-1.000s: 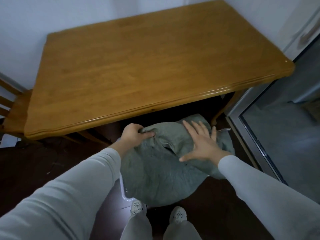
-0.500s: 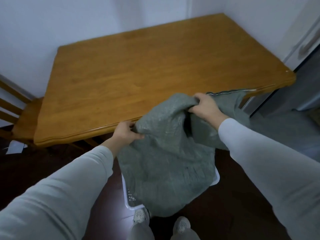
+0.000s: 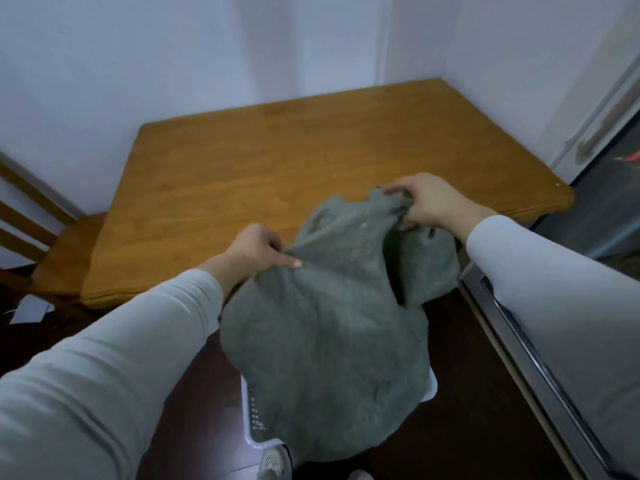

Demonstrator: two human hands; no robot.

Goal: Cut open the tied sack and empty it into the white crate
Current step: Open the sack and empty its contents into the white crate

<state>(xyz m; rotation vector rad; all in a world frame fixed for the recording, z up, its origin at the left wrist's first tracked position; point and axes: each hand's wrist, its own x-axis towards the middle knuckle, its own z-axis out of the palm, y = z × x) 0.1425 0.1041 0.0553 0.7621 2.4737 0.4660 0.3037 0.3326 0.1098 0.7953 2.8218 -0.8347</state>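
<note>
A grey-green woven sack hangs in front of me, lifted to the height of the table's front edge. My left hand grips its left upper edge with the thumb laid over the cloth. My right hand grips a bunched fold at the sack's top right, above the tabletop. The sack's lower part drapes over the white crate on the floor. Only the crate's perforated left wall and a right corner show. What is inside the crate is hidden by the sack.
A wooden table fills the corner ahead against white walls. A wooden chair stands at its left end. A dark glass door with a metal frame runs along the right. My shoes touch the crate's near side on dark floor.
Both hands have risen with the sack, from below the table edge up to tabletop height. My right hand went from lying flat on the sack to gripping its top.
</note>
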